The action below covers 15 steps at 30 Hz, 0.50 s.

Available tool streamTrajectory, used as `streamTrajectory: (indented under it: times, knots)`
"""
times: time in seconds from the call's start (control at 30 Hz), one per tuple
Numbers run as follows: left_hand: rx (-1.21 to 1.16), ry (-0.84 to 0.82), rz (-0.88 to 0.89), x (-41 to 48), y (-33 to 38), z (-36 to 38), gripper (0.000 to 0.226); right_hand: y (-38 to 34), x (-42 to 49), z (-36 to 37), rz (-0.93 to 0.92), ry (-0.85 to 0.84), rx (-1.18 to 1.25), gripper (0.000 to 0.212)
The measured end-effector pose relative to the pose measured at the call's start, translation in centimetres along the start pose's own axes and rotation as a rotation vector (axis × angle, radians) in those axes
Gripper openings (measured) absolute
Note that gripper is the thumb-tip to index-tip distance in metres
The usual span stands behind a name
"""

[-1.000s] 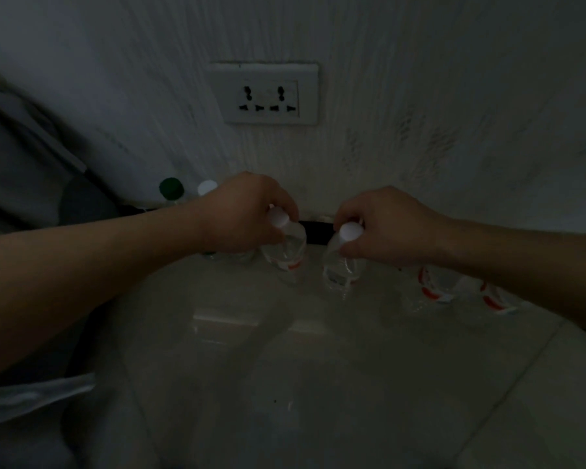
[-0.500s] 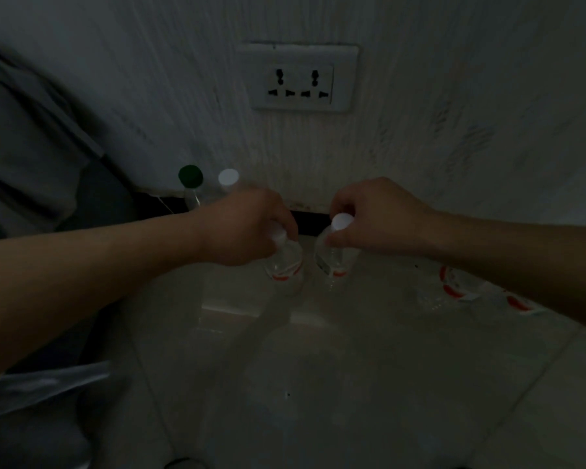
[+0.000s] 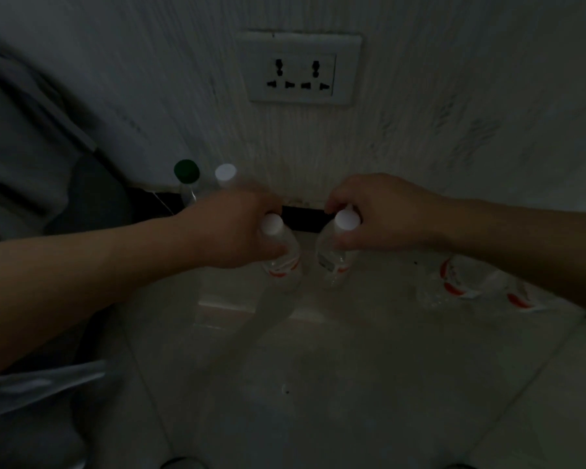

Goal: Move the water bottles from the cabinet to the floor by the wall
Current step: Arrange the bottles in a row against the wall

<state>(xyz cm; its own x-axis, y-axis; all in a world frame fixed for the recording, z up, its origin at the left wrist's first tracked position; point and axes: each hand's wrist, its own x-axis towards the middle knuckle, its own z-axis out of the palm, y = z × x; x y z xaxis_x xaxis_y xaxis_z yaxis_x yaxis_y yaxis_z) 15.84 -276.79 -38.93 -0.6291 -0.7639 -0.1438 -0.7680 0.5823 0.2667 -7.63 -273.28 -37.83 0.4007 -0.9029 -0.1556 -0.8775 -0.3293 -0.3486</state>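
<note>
Right forearm (image 3: 521,245) hides, seemingly, two bottle tops.

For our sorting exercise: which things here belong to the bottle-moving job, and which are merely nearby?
Job: left hand on a white-capped bottle; right hand on another bottle; red-labelled bottles by the wall.
Nearby: wall socket, green-capped bottle, grey cloth.

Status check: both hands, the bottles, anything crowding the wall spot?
Left hand shut on left bottle. Right hand shut on right bottle. Both upright at the wall. More bottles close right.
</note>
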Motion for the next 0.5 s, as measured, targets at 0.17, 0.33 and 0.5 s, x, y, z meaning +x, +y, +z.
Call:
streamTrajectory:
  times: [0.17,0.33,0.5]
  knots:
    - [0.102,0.006,-0.125,0.7,1.1,0.0,0.042,0.6,0.2,-0.8,-0.134,-0.167,-0.057,0.048]
    - [0.178,0.032,-0.095,1.6,2.0,0.5,0.043,0.8,0.2,-0.4,-0.169,-0.171,-0.066,0.034]
    - [0.193,0.031,-0.043,2.0,2.2,0.3,0.039,1.1,0.2,-0.4,-0.178,-0.124,-0.044,0.028]
